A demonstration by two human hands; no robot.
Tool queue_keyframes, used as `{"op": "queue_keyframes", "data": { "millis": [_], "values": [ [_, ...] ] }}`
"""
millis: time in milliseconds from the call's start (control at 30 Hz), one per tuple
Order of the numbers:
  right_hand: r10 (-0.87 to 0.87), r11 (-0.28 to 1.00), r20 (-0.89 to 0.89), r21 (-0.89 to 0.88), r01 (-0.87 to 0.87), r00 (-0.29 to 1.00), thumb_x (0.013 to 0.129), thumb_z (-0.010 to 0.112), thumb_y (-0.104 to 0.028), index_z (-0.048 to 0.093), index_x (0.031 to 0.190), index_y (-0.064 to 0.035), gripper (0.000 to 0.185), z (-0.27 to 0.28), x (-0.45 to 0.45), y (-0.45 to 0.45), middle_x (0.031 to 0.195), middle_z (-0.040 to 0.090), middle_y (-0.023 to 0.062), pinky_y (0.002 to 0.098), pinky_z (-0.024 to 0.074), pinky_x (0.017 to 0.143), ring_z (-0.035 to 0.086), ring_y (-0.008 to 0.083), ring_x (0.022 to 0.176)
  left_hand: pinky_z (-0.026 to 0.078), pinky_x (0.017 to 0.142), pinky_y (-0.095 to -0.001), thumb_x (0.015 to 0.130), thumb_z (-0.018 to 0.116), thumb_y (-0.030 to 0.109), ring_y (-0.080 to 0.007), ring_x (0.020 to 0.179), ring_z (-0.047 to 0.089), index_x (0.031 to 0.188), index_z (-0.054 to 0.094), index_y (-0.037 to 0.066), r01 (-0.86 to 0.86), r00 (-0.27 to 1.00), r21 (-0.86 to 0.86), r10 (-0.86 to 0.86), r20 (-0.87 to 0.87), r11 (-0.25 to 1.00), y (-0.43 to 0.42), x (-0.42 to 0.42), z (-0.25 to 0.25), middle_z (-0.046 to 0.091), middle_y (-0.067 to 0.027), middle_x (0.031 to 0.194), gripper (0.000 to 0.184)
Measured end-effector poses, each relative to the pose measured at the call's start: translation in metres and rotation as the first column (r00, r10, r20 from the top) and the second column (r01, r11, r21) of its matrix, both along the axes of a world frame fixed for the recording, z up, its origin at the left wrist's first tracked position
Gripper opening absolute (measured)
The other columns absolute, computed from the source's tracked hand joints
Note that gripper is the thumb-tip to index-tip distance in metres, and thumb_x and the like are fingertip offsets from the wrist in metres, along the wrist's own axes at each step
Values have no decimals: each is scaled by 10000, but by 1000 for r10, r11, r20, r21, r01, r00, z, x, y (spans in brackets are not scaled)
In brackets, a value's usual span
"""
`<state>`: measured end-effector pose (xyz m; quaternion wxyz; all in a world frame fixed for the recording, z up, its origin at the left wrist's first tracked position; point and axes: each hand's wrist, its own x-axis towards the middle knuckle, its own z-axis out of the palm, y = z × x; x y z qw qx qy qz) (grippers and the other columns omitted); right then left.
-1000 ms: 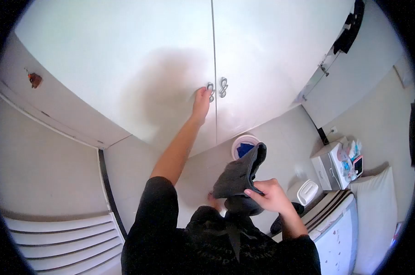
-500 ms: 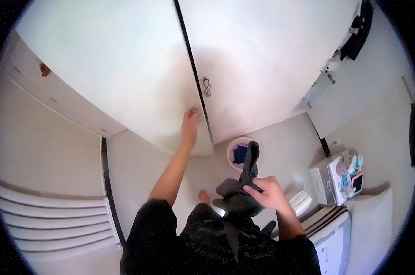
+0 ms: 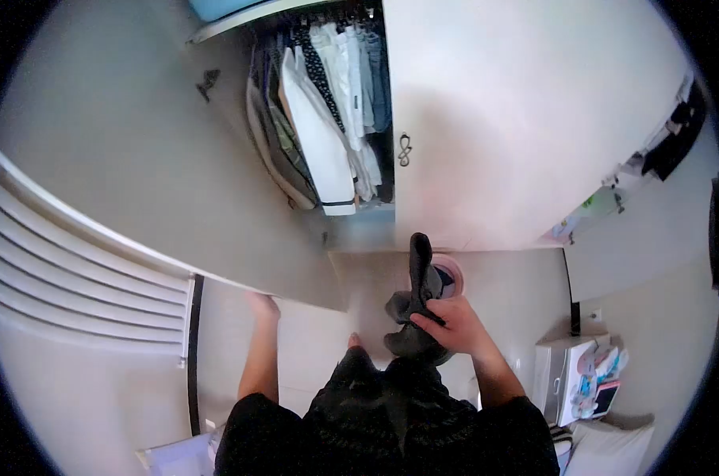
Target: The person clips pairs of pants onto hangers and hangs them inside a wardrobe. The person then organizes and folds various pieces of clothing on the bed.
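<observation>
fingers of r hand (image 3: pixel 456 324) pinch gray cloth (image 3: pixel 419 278); l hand (image 3: pixel 264 306) at door (image 3: pixel 177 174) edge, fingers hidden, can't tell

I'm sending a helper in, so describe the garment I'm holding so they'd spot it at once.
Start at the closed white wardrobe door and look down to the pink bucket on the floor. Partly overlapping it in view is a dark grey garment, bunched up. Unlike the clothes hanging inside, it's gripped in the right hand.
</observation>
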<state>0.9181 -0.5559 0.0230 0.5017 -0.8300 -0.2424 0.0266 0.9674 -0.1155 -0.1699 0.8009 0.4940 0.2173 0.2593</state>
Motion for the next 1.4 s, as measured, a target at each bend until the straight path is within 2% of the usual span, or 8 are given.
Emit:
{"op": "queue_keyframes", "data": {
  "millis": [233, 567, 800, 900, 967, 1133, 1267, 1400],
  "values": [
    [105, 993, 71, -55, -101, 992, 928, 698, -259, 493, 677, -12, 408, 5, 37, 27, 632, 523, 193, 442, 411, 514, 553, 410, 595, 442, 1055, -465, 1005, 440, 454, -306, 1255, 540, 1386, 503, 20, -116, 991, 115, 107, 81, 987, 118, -9, 21, 568, -134, 1358, 581],
    [106, 981, 206, -181, -69, 973, 941, 671, -304, 533, 733, -23, 375, 5, 90, 83, 647, 559, 195, 473, 414, 543, 567, 423, 615, 470, 1028, -457, 1009, 463, 409, -294, 1224, 568, 1393, 501, 32, -207, 973, -114, 217, 79, 972, 204, 2, 18, 588, -120, 1336, 539],
    [102, 966, 173, -253, -56, 980, 961, 633, -306, 572, 841, -38, 300, 36, 121, 126, 729, 601, 196, 493, 451, 596, 596, 426, 684, 282, 1195, -461, 1083, 317, 329, -313, 1436, 358, 1532, 300, -2, -556, 689, 274, 619, -377, 785, 112, -24, -19, 355, -171, 1574, 558],
    [152, 954, 166, -284, -100, 974, 960, 631, -309, 577, 875, -49, 279, 44, 132, 142, 748, 609, 193, 493, 457, 610, 606, 421, 714, 230, 1199, -442, 1040, 464, 246, -280, 1434, 362, 1583, 248, 86, 47, 847, -66, -75, -526, 997, 34, -35, -35, 373, -135, 1576, 606],
    [215, 945, 160, -283, -164, 963, 958, 633, -313, 575, 883, -54, 276, 49, 140, 154, 743, 607, 191, 493, 455, 613, 608, 417, 722, 227, 1197, -433, 990, 551, 208, -263, 1466, 331, 1596, 208, 89, 446, 849, -110, -459, -260, 888, 12, -9, 7, 350, -163, 1591, 707],
    [385, 893, 166, -314, -321, 908, 947, 641, -315, 589, 894, -55, 270, 68, 153, 183, 747, 609, 178, 480, 459, 622, 605, 411, 722, 252, 1202, -415, 928, 626, 63, -290, 1439, 371, 1586, 205, 53, 501, 690, 555, -694, 206, 663, 22, 103, 90, 395, -204, 1555, 782],
    [413, 884, 164, -308, -351, 896, 889, 716, -189, 657, 915, -31, 171, 80, 169, 190, 743, 597, 183, 426, 452, 590, 593, 400, 680, 482, 1005, -350, 948, 685, 165, -216, 1161, 598, 1391, 497, -9, 862, 414, 289, -908, 69, 416, 40, 152, 120, 624, -142, 1297, 511],
    [305, 940, 161, -210, -269, 939, 890, 720, -162, 666, 964, 6, 191, 80, 198, 179, 768, 620, 208, 397, 472, 618, 621, 369, 688, 511, 853, -320, 981, 669, 252, -160, 980, 616, 1214, 611, -3, 803, 591, 153, -803, -83, 575, 34, 156, 131, 681, -84, 1104, 351]
  ]
}}
